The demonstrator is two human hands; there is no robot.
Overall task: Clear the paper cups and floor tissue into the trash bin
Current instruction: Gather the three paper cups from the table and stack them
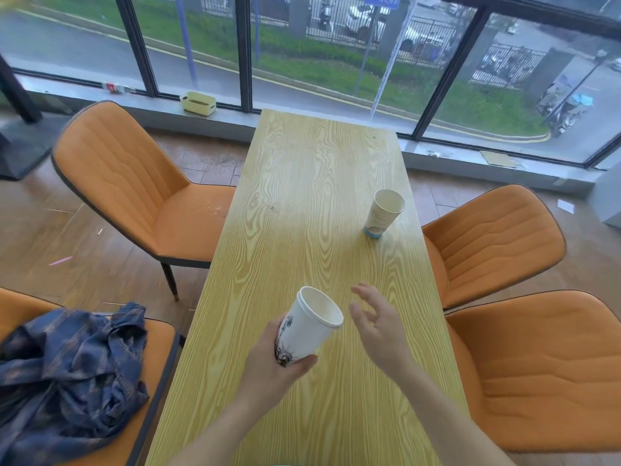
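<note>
My left hand grips a white paper cup with a black drawing on its side, tilted and lifted above the wooden table. My right hand hovers just right of that cup, fingers spread, holding nothing. A second paper cup with a blue base stands upright farther off, near the table's right edge. A small white scrap of paper lies on the floor at the far right. No trash bin is in view.
Orange chairs flank the table: one at the left, two at the right. A blue plaid cloth lies on the near left chair. A yellow box and a bottle sit on the window sill.
</note>
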